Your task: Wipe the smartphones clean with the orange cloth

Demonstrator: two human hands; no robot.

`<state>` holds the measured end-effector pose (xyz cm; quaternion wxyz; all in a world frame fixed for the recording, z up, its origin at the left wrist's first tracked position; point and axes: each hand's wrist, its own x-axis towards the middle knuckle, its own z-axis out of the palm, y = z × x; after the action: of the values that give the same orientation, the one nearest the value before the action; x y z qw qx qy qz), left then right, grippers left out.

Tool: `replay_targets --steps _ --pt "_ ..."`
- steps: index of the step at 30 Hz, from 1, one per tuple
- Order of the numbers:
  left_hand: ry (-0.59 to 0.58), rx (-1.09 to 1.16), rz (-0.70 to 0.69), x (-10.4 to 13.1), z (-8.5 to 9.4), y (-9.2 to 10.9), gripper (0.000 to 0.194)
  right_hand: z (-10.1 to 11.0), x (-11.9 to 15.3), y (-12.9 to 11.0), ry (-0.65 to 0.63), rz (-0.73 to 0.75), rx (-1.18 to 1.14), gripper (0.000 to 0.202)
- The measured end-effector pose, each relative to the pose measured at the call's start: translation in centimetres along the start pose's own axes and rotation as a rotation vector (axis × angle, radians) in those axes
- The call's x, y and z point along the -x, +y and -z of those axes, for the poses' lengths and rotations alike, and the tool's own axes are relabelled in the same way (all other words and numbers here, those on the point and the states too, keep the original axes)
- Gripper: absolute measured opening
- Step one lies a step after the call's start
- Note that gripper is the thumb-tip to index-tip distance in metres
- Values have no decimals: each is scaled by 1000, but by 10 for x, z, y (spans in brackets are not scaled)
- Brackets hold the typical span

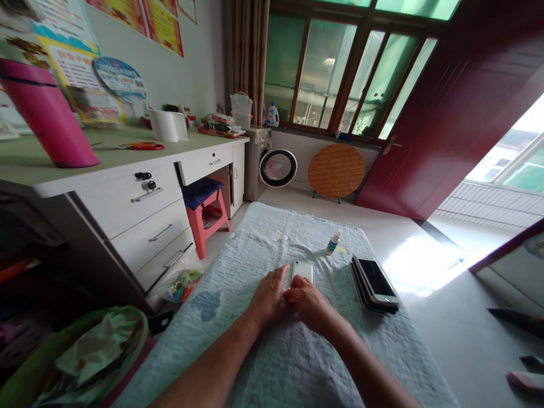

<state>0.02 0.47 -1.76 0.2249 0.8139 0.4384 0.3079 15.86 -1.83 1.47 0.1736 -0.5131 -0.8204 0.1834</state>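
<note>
A white smartphone (304,270) lies back up on the light blue quilted cloth in front of me, its camera end pointing away. My left hand (271,292) rests along the phone's left edge, fingers stretched out and steadying it from the side. Over the phone's lower part sits my right hand (306,300), its fingers curled and pressed together; anything in them is hidden. A small spray bottle (334,242) with a blue label stands beyond the phone. To the right, a stack of several phones or tablets has a white phone (375,280) with a dark screen on top.
The quilted cloth (238,340) covers the surface under my hands. At the left stand a desk (140,209), a pink stool (208,221) and a waste bin (140,340). A washing machine (255,153) with its door ajar and a round folding table (336,170) are at the back.
</note>
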Motion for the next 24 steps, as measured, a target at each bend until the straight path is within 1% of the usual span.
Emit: replay_targets --steps 3,7,8,13,18,21,24 --pt "-27 -19 -15 -1 3 3 74 -1 7 -2 1 16 -2 15" --pt "-105 -54 -19 -1 7 6 54 0 7 7 76 41 -17 16" --pt "-119 -61 -17 -1 8 7 52 0 5 9 101 36 -7 17" --pt "-134 -75 0 -1 9 7 65 3 0 22 213 -40 74 22" --pt "-126 -82 -10 -1 6 2 72 3 -3 34 296 -131 124 23" --pt "-110 -57 -41 -1 5 0 73 1 -5 34 282 -136 93 23" --pt "-95 -41 -59 -2 5 1 68 -1 -5 25 233 -87 40 23"
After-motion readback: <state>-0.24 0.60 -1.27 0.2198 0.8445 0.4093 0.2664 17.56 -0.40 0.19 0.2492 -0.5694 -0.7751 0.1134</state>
